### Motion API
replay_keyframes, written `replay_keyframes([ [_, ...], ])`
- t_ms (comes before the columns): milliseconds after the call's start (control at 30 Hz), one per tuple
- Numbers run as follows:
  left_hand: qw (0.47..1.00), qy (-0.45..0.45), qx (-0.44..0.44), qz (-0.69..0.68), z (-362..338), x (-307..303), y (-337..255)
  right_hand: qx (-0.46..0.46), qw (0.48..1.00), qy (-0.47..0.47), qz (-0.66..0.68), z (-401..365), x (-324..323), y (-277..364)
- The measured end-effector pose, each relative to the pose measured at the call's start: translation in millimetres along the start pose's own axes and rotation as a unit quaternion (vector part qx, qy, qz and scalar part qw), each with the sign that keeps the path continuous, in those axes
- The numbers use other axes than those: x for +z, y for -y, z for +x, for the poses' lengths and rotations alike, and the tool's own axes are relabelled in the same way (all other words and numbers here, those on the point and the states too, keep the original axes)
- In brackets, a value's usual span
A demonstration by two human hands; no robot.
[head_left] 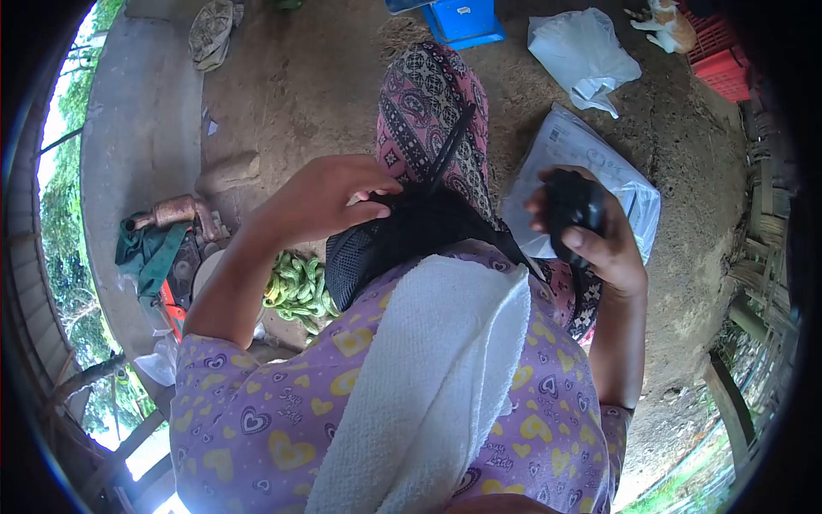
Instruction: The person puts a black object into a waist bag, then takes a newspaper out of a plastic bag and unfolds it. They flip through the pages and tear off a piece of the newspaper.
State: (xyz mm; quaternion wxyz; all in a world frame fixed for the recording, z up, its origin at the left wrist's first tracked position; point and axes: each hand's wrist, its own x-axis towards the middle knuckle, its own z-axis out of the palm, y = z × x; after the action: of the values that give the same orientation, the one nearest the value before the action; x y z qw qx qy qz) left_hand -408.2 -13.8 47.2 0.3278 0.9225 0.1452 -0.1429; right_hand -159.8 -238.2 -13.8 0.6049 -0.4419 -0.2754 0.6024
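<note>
On my lap lies a black mesh bag (419, 220), with a dark strap (454, 146) reaching away from it across the patterned pink and black cloth (428, 103) over my legs. My left hand (330, 199) is at the bag's upper left edge, thumb and fingers closed together on the black fabric. Raised at the right, my right hand (612, 248) is wrapped around a glossy black rounded object (572, 210) whose kind I cannot make out. A white towel (419, 368) hangs down my front over the purple heart-print shirt.
Beyond my right hand a plastic-wrapped white package (599, 158) lies on the earthen floor. Farther off are a white plastic bag (582, 53), a blue plastic item (464, 21), a cat (670, 27) and a red crate (723, 73). Green produce (300, 287) is heaped beside my left forearm.
</note>
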Motion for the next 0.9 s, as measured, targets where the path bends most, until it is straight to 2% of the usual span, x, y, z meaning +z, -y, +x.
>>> replay_keyframes([
  [133,0.997,0.035,-0.068,-0.017,9.0,0.1,-9.3,-0.016,0.998,0.055,0.019,23.4,18.9,-8.7],
  [233,0.994,0.059,-0.095,-0.024,13.5,-0.8,-13.8,0.005,0.999,0.046,-0.015,25.9,21.8,-7.3],
  [333,0.991,0.078,-0.088,-0.067,17.9,7.9,0.7,0.011,0.998,0.054,-0.014,28.3,22.4,-3.0],
  [500,0.965,0.129,-0.131,-0.188,22.3,10.1,19.3,0.014,0.996,0.09,-0.005,29.5,23.9,10.2],
  [533,0.959,0.135,-0.138,-0.207,21.8,9.8,20.0,0.012,0.993,0.097,0.062,30.5,27.2,15.0],
  [633,0.94,0.117,-0.166,-0.275,22.1,12.8,25.1,0.007,0.965,0.125,0.231,41.1,41.6,27.4],
  [733,0.931,0.055,-0.157,-0.325,18.8,22.9,30.8,-0.008,0.975,0.073,0.208,57.8,71.6,45.1],
  [767,0.931,0.049,-0.169,-0.321,17.9,20.6,27.4,-0.031,0.974,0.085,0.206,64.5,80.4,46.6],
  [867,0.934,0.03,-0.198,-0.295,13.6,4.3,14.0,-0.071,0.981,0.005,0.182,84.5,106.9,45.9],
  [900,0.94,0.025,-0.202,-0.276,9.5,-0.2,11.6,-0.084,0.982,0.01,0.167,89.8,107.8,40.3],
])
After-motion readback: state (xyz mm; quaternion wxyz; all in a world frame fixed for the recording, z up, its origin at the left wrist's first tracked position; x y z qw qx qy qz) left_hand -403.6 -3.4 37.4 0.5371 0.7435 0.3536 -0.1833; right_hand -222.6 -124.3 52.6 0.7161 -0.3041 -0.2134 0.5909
